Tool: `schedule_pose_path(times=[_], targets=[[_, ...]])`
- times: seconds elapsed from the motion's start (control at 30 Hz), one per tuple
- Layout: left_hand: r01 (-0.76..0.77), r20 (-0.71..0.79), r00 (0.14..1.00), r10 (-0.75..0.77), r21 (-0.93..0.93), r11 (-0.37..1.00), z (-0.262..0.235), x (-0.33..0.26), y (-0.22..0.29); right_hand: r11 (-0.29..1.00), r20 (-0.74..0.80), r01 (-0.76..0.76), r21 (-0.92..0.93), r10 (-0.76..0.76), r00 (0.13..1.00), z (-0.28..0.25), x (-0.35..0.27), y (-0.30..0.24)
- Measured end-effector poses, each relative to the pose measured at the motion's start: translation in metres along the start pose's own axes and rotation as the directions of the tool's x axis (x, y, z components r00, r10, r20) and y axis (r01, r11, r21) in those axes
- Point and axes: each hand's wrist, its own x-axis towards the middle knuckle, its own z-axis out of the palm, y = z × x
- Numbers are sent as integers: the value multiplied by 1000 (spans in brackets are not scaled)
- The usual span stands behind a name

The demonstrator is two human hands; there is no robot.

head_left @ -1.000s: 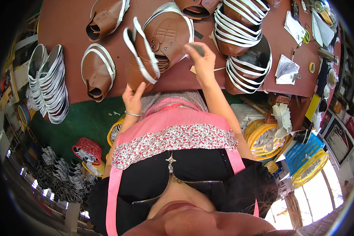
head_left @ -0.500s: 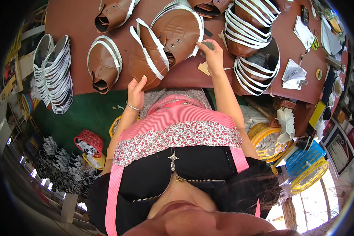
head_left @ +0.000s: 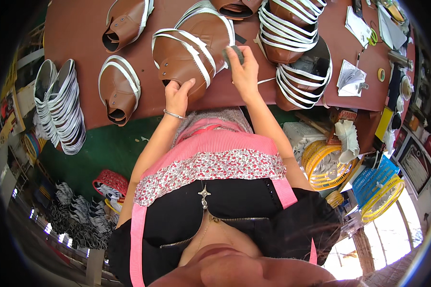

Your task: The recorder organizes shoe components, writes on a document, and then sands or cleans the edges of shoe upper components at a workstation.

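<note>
My left hand grips the near edge of a brown shoe upper, thumb on top and fingers underneath. White zigzag-edged trim runs round this upper, and eyelets show near its left end. Partly under and behind it lie other brown uppers with the same white edging. In my right hand is a small dark grey-green block, pinched between thumb and fingers. That block is close to the right edge of the uppers; whether it touches them I cannot tell.
Stacked white-edged uppers stand to the right on the dark red table. A single upper and a nested row of uppers lie left. Papers, a tape roll and green-handled scissors are far right. Baskets stand below.
My left hand has turned the held upper, so its eyelet end now faces left and nearer me. The right hand with the block has come slightly left. The whole view has shifted a little.
</note>
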Motion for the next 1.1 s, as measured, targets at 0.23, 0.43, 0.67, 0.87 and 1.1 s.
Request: schedule_pose_path(times=[0.23,0.43,0.67,0.87,1.1], targets=[[150,104,987,-120,-366,918,-5,-7,16,880,259,305,-364,-219,941,29,2,21],[258,-114,956,-269,-108,960,11,13,38,989,202,8,-145,22,979,30,6,22],[59,-135,988,-75,-121,991,10,32,17,856,186,254,-450,-188,964,5,37,23],[5,-171,985,2,42,999,15,35,13,819,291,433,-377,-339,895,22,21,21],[-23,-176,984,41,104,994,15,39,6,821,244,415,-392,-342,907,34,-1,6]])
